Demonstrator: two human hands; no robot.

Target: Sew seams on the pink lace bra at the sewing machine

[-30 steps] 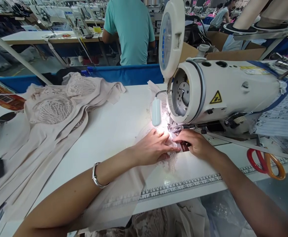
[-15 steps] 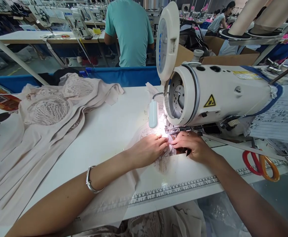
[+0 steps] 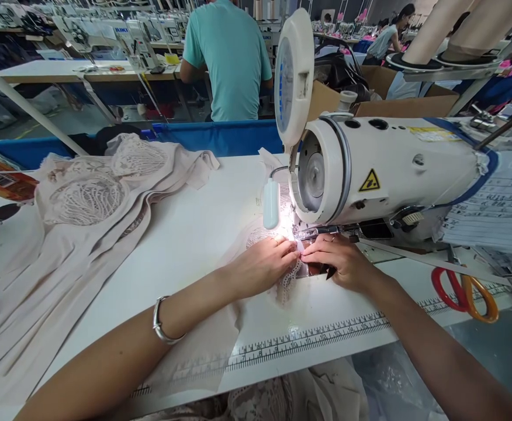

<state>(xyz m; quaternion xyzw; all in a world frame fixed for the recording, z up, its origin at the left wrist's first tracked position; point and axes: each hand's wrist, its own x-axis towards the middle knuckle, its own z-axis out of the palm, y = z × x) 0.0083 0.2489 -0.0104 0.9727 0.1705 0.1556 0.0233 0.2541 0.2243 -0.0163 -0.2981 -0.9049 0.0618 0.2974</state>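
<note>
Both hands meet under the head of a white sewing machine [image 3: 383, 169], in the glare of its small lamp [image 3: 270, 203]. The left hand [image 3: 262, 264] lies palm down on a piece of beige lace fabric [image 3: 287, 282], fingers together and pressed flat, their tips just at the needle area. The right hand [image 3: 341, 261] rests opposite it, fingers drawn together and pinching the edge of the same fabric, so that the fingertips of the two hands almost touch. Whether the needle itself is down cannot be told; the light washes it out. The lace fabric lies flat on the white bench [image 3: 194, 234], running from the machine's foot back under the left wrist and over the near edge, where a printed ruler [image 3: 308, 339] runs along the bench. A silver bracelet [image 3: 160, 321] sits on the left wrist.

To the left, well apart from the hands, a heap of beige garments [image 3: 85, 199] with lace panels spreads across the bench. To the right, beside the machine's base, lie scissors [image 3: 466, 289] with red and orange handles. Beyond a blue panel [image 3: 221, 134], a person in a teal shirt [image 3: 227, 55] sits with their back turned at another row of machines.
</note>
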